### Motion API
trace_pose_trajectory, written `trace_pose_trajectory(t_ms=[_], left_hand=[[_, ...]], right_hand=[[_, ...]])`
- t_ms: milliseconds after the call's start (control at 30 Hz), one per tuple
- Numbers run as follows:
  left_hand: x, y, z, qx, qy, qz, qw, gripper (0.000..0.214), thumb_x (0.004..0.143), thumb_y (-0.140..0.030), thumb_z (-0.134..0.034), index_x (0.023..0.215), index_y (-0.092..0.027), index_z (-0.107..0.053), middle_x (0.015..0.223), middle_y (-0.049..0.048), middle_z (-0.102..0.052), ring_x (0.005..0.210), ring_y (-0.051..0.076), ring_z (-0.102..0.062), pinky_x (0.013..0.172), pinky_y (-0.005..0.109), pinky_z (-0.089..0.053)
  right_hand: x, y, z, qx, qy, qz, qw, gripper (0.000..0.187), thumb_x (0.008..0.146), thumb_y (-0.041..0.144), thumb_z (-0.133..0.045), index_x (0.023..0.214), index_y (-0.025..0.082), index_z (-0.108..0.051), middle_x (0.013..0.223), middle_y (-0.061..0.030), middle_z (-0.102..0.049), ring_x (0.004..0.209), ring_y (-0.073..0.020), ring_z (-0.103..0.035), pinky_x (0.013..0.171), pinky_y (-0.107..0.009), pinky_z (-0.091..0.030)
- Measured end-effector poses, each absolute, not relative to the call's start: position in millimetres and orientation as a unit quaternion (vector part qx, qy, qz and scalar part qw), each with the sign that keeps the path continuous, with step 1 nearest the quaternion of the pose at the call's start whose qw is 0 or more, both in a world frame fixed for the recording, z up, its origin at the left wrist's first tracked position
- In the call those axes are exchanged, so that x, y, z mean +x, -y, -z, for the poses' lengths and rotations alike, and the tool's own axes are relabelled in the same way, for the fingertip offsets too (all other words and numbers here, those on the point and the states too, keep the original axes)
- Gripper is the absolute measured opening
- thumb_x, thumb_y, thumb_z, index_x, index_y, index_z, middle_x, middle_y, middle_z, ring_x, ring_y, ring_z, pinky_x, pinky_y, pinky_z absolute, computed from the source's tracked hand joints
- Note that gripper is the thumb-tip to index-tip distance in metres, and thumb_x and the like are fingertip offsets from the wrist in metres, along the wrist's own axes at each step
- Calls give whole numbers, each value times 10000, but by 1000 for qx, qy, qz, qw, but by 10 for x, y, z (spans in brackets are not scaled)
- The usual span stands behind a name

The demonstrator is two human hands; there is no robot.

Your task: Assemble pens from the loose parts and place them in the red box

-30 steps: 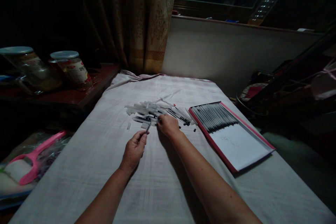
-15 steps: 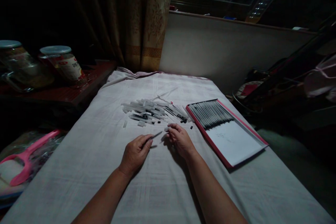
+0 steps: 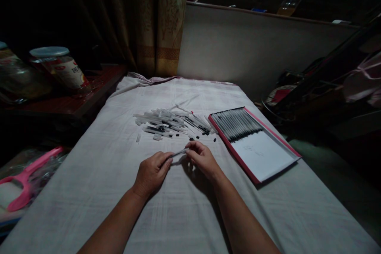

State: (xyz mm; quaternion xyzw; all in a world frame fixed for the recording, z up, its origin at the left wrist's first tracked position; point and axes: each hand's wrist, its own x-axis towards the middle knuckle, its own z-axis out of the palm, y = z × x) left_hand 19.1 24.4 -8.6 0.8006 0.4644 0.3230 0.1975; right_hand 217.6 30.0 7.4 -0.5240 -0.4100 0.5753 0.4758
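My left hand (image 3: 152, 172) pinches one end of a thin clear pen (image 3: 179, 153) just above the white cloth. My right hand (image 3: 202, 158) pinches the other end, so the pen spans the gap between both hands. Beyond them lies a loose pile of clear pen parts (image 3: 169, 122) with a few small black caps scattered at its near edge. A flat red-rimmed box (image 3: 268, 166) to the right holds a row of finished pens (image 3: 236, 121) in its far half.
The cloth-covered table (image 3: 184, 214) runs to a wall and curtain (image 3: 160, 24). Two lidded jars (image 3: 61, 69) stand on a dark side shelf at left. A pink-handled tool (image 3: 28, 170) lies lower left. Dark clutter fills the right side.
My right hand left the pile and drew back toward me, meeting my left hand; both now grip the pen. The view has shifted slightly right.
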Motion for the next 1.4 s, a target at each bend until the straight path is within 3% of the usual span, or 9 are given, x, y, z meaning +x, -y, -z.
trace_pose_trajectory(t_ms=[233, 833, 967, 1267, 1400], left_hand=[[174, -244, 115, 817, -450, -308, 188, 243, 932, -302, -520, 1050, -231, -719, 828, 34, -711, 738, 157, -663, 663, 235, -463], [191, -245, 97, 818, -459, -289, 190, 258, 941, -321, -487, 995, -235, -725, 787, 28, -693, 720, 151, -652, 661, 231, -459], [205, -244, 95, 814, -467, -291, 189, 253, 936, -316, -494, 1006, -227, -721, 815, 34, -705, 743, 159, -660, 679, 242, -470], [190, -262, 112, 763, -482, -373, 216, 269, 918, -357, -508, 1035, -226, -711, 937, 59, -741, 863, 186, -696, 774, 268, -523], [191, -282, 149, 754, -491, -383, 210, 268, 906, -371, -523, 1003, -228, -729, 937, 63, -758, 860, 199, -712, 781, 278, -537]], right_hand=[[2322, -310, -71, -478, 482, -620, 394, 265, 694, 330, -734, 889, 154, -704, 677, -10, -683, 559, -109, -568, 541, -233, -427], [2276, -317, 5, -438, 448, -663, 409, 304, 643, 356, -783, 849, 155, -687, 640, 4, -685, 522, -103, -571, 525, -247, -487], [2263, -308, -39, -450, 454, -655, 403, 328, 657, 379, -767, 872, 155, -663, 641, 3, -687, 506, -100, -568, 474, -211, -428], [2249, -391, -101, -491, 418, -573, 506, 287, 646, 393, -740, 812, 186, -631, 575, 42, -606, 460, -78, -465, 437, -190, -309], [2289, -428, -126, -487, 398, -540, 559, 320, 637, 433, -735, 826, 196, -632, 595, 43, -573, 493, -90, -460, 451, -204, -321]])
